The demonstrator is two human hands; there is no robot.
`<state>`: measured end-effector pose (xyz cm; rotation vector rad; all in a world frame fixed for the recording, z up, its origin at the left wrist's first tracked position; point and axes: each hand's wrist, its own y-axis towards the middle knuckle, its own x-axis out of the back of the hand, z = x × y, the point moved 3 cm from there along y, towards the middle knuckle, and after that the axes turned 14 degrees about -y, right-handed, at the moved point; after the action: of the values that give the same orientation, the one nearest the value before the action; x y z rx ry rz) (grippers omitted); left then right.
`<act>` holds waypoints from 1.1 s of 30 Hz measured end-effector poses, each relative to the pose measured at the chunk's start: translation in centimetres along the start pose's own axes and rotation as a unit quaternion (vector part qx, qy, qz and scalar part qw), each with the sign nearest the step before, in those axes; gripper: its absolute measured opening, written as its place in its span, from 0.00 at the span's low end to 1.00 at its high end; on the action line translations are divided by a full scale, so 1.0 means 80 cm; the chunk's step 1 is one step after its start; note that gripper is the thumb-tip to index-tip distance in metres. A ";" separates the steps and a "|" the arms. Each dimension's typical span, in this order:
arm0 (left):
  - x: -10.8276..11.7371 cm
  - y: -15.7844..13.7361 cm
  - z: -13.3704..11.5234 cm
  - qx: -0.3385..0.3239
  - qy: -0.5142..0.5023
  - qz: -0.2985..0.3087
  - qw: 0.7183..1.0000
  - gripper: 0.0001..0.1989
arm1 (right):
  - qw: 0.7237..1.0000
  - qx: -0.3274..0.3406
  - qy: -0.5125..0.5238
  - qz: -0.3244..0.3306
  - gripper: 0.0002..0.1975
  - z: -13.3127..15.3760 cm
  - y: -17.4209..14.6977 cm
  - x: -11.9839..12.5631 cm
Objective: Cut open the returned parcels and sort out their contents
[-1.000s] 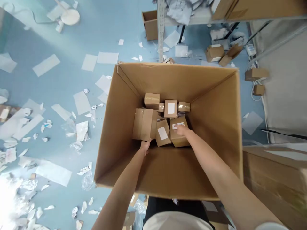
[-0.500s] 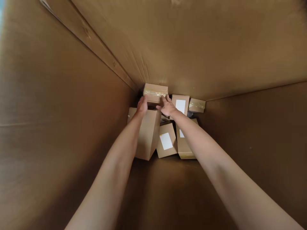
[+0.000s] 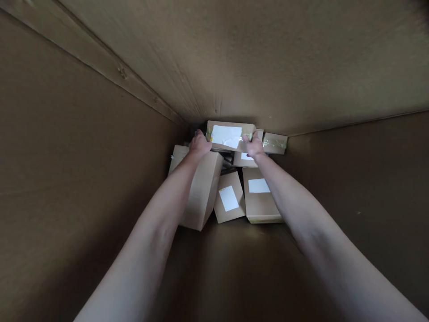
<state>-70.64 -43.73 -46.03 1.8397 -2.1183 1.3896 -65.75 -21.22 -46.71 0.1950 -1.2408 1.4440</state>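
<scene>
Between my two hands is a taped cardboard box (image 3: 217, 123) with a white label (image 3: 226, 136) facing me. My left hand (image 3: 200, 142) is closed on its left end, and my right hand (image 3: 254, 144) grips the right end, thumb on the front face. Below my left hand stands a larger plain cardboard box (image 3: 197, 197), tilted. Another labelled box (image 3: 239, 160) lies partly hidden under the held box and my right hand.
Tall cardboard walls (image 3: 83, 147) enclose the space on the left, back and right. A small labelled box (image 3: 223, 214) and a wider labelled box (image 3: 261, 205) rest on the cardboard floor (image 3: 228, 268). A taped box (image 3: 275, 143) lies at the back right.
My hands have closed on the taped box at the back. It has turned so its white label shows, and my right hand has moved to the right.
</scene>
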 end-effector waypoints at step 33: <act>0.204 -0.681 -0.263 -0.448 -0.136 -0.045 0.883 0.23 | 0.927 0.082 0.317 -0.184 0.43 -0.003 -0.764 0.376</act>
<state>-42.93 -39.30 7.74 1.7010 -2.1585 0.0239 -26.49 -16.06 8.75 0.0557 -0.5186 1.1457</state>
